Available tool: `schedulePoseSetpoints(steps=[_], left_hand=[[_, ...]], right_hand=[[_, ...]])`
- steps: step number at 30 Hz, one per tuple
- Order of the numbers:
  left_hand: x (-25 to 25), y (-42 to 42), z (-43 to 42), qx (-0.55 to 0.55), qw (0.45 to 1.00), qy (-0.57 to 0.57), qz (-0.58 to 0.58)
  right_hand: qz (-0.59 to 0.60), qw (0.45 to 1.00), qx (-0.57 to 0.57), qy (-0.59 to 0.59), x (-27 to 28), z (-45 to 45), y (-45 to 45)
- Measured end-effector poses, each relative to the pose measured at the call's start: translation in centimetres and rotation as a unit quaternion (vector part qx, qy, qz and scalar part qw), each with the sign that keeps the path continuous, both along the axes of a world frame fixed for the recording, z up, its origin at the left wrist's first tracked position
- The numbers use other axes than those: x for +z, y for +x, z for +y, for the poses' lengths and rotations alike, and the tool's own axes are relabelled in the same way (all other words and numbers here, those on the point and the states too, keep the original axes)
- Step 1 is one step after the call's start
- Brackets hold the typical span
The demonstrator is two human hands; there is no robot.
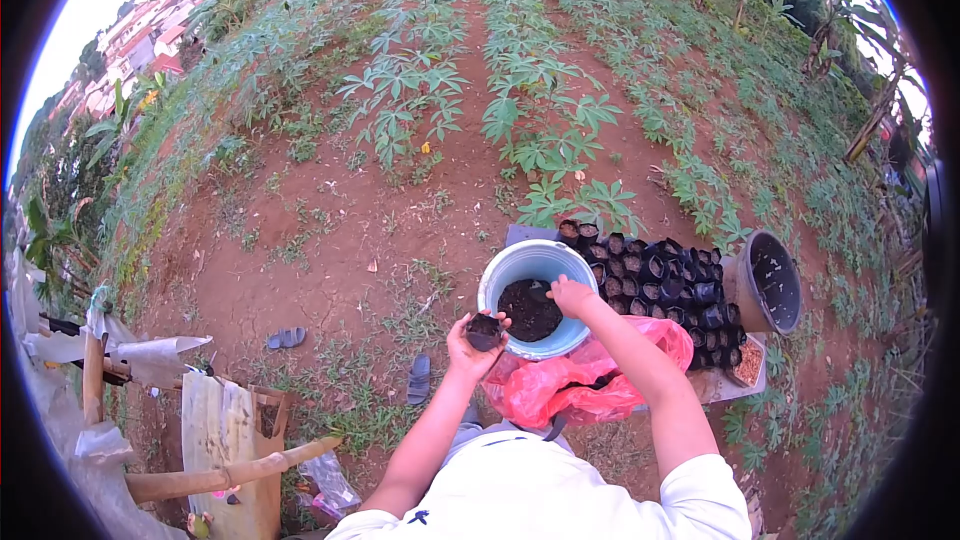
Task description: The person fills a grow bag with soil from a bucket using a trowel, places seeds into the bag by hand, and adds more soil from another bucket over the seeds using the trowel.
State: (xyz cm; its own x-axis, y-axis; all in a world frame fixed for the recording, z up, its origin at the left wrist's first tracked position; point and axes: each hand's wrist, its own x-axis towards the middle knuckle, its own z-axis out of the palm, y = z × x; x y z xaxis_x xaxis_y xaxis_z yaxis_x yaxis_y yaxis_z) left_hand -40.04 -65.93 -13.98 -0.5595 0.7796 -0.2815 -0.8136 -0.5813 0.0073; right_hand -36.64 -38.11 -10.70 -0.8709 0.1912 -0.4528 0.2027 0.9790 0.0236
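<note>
My left hand [478, 345] is wrapped round a small black plastic pot [484, 332], held upright just left of a light blue bucket [490, 285]. Dark soil [528, 312] lies in the bucket. Over the bucket's right side, my right hand [572, 296] has its fingers closed on a small dark tool, whose end is over the soil; its shape is hard to make out. A red plastic bag [540, 388] lies crumpled against the bucket's near side, under my right forearm.
Many filled black pots [652, 292] stand in rows to the right, beside a tilted grey bucket [776, 283] and a tray of brown grains [748, 360]. Sandals [286, 338] lie on the soil at left, near a bamboo pole [230, 474]. Leafy plant rows [545, 130] stretch ahead.
</note>
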Motion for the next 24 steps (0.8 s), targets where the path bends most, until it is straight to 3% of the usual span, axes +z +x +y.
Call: schedulePoseSetpoints(steps=[2, 15, 24], left_hand=[[0.1, 0.0, 0.0, -0.002, 1.0, -0.003, 0.002], [0.5, 0.2, 0.0, 0.003, 1.0, -0.011, 0.003], [0.3, 0.1, 0.0, 0.014, 0.999, -0.032, -0.002]], right_hand=[[-0.011, 0.999, 0.043, -0.022, 0.3, -0.6, 0.5], [-0.029, 0.993, 0.063, -0.09, 0.2, -0.4, 1.6], [-0.009, 0.988, 0.019, -0.155, -0.7, 0.4, 1.9]])
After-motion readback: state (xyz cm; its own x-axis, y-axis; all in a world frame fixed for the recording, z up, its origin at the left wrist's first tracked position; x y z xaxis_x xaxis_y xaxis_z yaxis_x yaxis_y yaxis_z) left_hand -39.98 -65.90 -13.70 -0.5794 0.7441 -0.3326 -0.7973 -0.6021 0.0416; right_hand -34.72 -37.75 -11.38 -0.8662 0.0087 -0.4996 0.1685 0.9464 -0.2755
